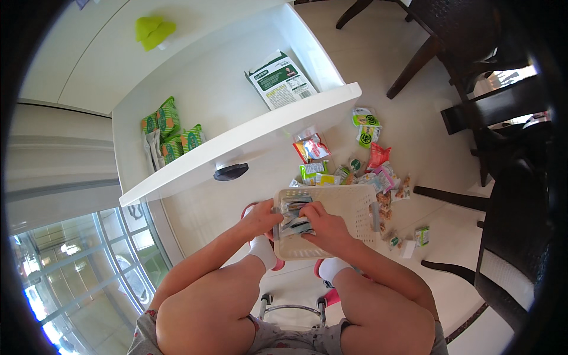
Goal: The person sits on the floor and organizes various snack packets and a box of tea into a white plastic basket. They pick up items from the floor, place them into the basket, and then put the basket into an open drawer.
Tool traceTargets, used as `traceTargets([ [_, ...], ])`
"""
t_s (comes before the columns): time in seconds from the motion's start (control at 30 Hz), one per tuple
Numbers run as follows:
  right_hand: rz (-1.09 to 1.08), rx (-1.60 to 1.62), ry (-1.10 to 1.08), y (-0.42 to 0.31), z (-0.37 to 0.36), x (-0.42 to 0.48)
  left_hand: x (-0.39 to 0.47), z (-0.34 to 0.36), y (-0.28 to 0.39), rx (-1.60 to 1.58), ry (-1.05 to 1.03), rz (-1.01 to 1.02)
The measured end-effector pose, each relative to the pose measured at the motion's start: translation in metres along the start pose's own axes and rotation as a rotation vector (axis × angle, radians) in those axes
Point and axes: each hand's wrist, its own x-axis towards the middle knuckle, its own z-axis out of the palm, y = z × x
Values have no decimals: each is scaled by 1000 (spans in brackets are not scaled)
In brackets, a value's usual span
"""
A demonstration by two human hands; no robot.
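Observation:
A cream plastic basket [328, 254] with grey handles stands between my knees. My left hand [262, 218] is at its left rim, by the grey handle, with the fingertips partly over the edge. Inside, my right hand [325, 224] has its fingers closed on small packets [298, 225] lined up against the left wall. Much of these packets is hidden by my fingers. On the floor beyond the basket lie loose snack packets, among them a red and white one [312, 148], a green and white one [313, 171] and a red one [378, 156].
An open white drawer [248, 133] juts out ahead, holding a green and white box [282, 82] and green packets [167, 122]. Dark wooden chairs [506, 213] stand at the right. A glass-paned door [102, 262] is at the left. More packets [367, 126] lie right of the drawer.

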Motion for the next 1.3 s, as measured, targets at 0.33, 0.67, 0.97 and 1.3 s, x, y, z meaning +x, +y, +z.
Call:
traceTargets([
  [0.33, 238, -267, 26, 3, 3, -4, 1, 0, -4, -38, -10, 47],
  [0.67, 425, 592, -49, 53, 2, -5, 2, 2, 1, 19, 22, 49],
  [0.97, 425, 122, -246, 85, 4, -7, -4, 2, 7, -21, 24, 41],
  [1.3, 372, 61, -323, 74, 48, 22, 4, 3, -4, 36, 38, 52],
])
